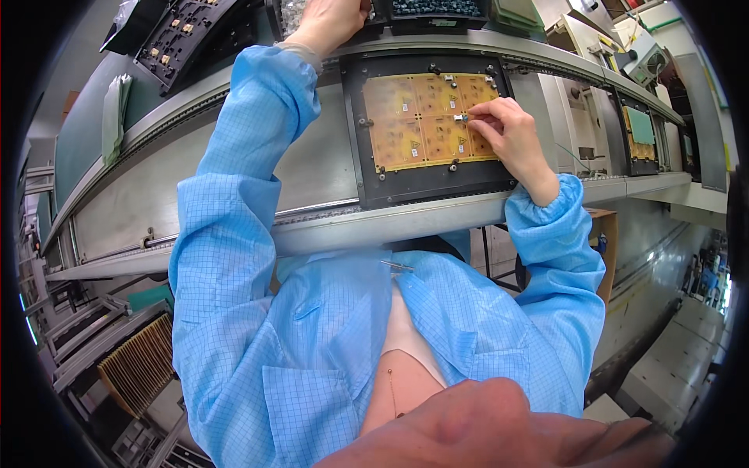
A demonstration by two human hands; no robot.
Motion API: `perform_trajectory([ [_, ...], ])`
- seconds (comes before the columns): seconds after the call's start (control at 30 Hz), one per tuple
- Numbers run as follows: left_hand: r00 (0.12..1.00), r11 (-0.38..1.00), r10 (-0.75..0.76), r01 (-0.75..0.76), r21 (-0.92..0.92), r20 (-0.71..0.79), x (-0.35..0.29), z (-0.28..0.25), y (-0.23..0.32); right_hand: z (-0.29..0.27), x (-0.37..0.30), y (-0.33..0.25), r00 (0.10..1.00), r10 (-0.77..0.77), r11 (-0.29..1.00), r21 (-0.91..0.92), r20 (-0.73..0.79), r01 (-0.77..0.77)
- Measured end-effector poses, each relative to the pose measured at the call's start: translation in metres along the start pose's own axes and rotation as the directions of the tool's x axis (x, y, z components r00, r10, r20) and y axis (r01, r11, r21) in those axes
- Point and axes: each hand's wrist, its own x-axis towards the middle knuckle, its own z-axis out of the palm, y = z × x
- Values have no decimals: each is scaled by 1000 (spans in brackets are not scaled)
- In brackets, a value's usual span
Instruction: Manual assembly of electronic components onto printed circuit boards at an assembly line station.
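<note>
A yellow-brown circuit board panel (396,125), divided into several sections, lies in a black carrier frame (357,168) on the conveyor. My right hand (511,134) reaches over the panel's right part, thumb and fingertips pinched on a small white-and-blue electronic component (460,118) at the board's surface. Whether the component is seated there cannot be made out. My left hand (328,23) is stretched to the far side, over a bin of small clear parts (293,15). Its fingers run out at the upper edge, so what they hold is hidden.
A bin of small dark-blue parts (437,8) stands beyond the carrier. At the far left lies a black tray with small pale parts (181,31). The conveyor's near rail (374,226) runs before me. Farther right, another carrier holds a board under a green sheet (642,126).
</note>
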Motion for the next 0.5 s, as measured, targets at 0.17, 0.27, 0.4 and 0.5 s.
perform_trajectory([
  [0.17, 997, 986, 10, -22, -163, -72, -2, 0, 2, 4, 1, 6, 989, -147, 973, -182, -1, 144],
  [0.27, 995, 989, 60, -70, -127, -76, 1, 3, -2, -1, 0, 0, 999, -21, 994, -102, 37, 25],
  [0.4, 972, 934, 141, -193, -299, -189, -9, -6, -5, -18, -6, -12, 938, 284, 909, 255, 200, -330],
  [0.5, 949, 886, 103, -224, -407, -298, -14, -1, -11, -14, -11, 2, 962, 171, 777, 571, 210, -263],
])
